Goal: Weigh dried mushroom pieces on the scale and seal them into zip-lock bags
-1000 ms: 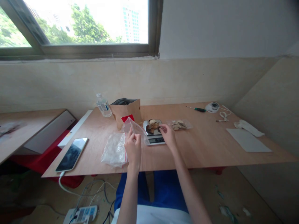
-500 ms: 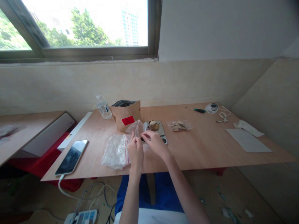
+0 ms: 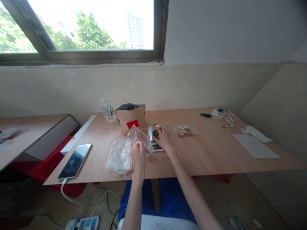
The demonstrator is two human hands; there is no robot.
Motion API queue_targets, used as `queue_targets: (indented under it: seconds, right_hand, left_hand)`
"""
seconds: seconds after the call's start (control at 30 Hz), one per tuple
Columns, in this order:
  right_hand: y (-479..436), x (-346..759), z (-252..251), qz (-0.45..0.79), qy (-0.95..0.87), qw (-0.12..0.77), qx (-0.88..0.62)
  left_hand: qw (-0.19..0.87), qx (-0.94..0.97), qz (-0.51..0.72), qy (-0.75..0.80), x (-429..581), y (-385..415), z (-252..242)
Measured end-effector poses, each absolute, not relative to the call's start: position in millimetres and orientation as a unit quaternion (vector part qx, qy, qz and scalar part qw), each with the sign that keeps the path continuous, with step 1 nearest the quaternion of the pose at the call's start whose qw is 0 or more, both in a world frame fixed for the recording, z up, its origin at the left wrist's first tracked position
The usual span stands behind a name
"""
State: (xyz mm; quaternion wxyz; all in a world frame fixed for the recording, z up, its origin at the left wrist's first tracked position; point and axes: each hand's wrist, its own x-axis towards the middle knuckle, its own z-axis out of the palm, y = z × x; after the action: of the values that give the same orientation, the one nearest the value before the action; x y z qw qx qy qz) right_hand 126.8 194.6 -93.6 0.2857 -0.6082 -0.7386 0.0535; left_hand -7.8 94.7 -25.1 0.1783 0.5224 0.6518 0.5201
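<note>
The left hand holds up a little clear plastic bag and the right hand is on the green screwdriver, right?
Not quite. The left hand does hold the small clear plastic bag, but the head view shows the right hand on the small silver kitchen scale. The green-handled screwdriver lies untouched, far off.

We see a wooden table (image 3: 203,153). On it lie a phone (image 3: 74,156), a water bottle (image 3: 107,110), a brown paper bag (image 3: 130,117), clear plastic bags (image 3: 118,155), a small scale (image 3: 155,140), a screwdriver (image 3: 201,114) and a white sheet (image 3: 255,146).
</note>
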Motion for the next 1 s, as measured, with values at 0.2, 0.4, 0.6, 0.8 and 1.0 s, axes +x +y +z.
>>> queue_targets:
  seconds: [0.2, 0.4, 0.6, 0.8, 1.0]
  right_hand:
    - [198.8, 135.6, -101.1, 0.048, -0.752, 0.323, -0.572]
    - [200.0, 140.8, -105.2, 0.017, -0.748, 0.336, -0.572]
    - [201.1, 147.3, -103.6, -0.025, -0.76, 0.285, -0.584]
    - [201.4, 156.1, -103.8, -0.004, -0.761, 0.311, -0.57]
    - [196.8, 160.3, -91.7, 0.109, -0.696, 0.454, -0.546]
  left_hand:
    - [0.184, 0.52, 0.515, 0.656, -7.5, 96.4, -26.1]
    - [0.182, 0.524, 0.512, 0.655, -8.1, 96.0, -26.9]
    - [0.173, 0.526, 0.509, 0.66, -10.1, 97.6, -28.2]
    - [0.164, 0.527, 0.513, 0.658, -11.4, 96.5, -26.4]
    - [0.17, 0.533, 0.505, 0.657, -10.3, 96.6, -27.2]
